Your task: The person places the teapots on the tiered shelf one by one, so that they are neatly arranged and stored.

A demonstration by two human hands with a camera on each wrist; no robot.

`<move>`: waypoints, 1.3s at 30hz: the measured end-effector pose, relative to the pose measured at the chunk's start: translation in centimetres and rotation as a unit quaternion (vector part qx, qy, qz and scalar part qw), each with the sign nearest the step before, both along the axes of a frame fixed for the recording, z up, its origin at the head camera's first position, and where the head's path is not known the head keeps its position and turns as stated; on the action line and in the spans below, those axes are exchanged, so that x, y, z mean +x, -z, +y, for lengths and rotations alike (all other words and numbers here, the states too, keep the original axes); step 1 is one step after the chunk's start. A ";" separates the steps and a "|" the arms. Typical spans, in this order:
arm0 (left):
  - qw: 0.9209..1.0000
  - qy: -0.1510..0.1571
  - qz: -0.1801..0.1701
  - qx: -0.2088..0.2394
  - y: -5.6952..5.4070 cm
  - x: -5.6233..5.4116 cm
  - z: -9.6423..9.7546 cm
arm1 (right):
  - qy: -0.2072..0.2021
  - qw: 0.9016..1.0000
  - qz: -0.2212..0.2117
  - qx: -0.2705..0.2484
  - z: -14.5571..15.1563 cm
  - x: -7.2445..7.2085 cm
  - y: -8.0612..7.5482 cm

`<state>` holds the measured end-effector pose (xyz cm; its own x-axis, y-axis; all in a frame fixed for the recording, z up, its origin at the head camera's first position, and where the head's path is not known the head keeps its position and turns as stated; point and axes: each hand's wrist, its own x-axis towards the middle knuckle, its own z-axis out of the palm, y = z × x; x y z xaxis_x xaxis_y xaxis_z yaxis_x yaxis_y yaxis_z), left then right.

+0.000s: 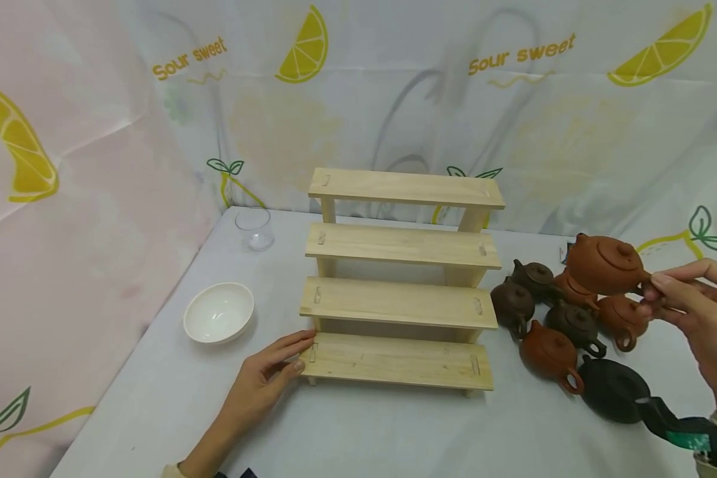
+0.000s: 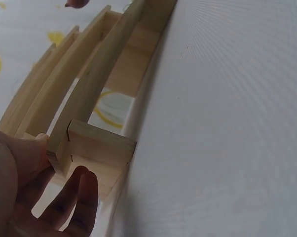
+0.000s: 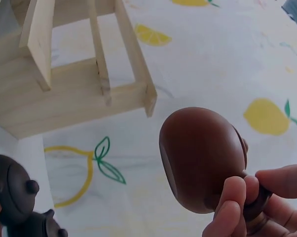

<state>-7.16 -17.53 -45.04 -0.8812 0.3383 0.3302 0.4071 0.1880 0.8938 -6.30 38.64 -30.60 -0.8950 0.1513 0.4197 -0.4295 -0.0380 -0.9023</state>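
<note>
A reddish-brown clay teapot is held up by my right hand, which pinches its handle. In the right wrist view the teapot is seen from its underside and flank, with the fingers curled at the handle. My left hand grips the left end of the lowest board of a four-step wooden stand. The left wrist view shows digits on both sides of that board. Below the raised teapot, several brown, dark and reddish teapots cluster to the right of the stand.
On the left of the white table stand a white bowl and a clear glass cup. A black teapot-like piece lies nearest the right wrist's dark strap. A lemon-print cloth hangs behind.
</note>
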 end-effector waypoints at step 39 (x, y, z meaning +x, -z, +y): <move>1.000 -0.001 -0.005 0.007 0.4 -0.4 0.0 | -0.149 0.988 -0.049 -0.015 -10.9 -7.8 -8.6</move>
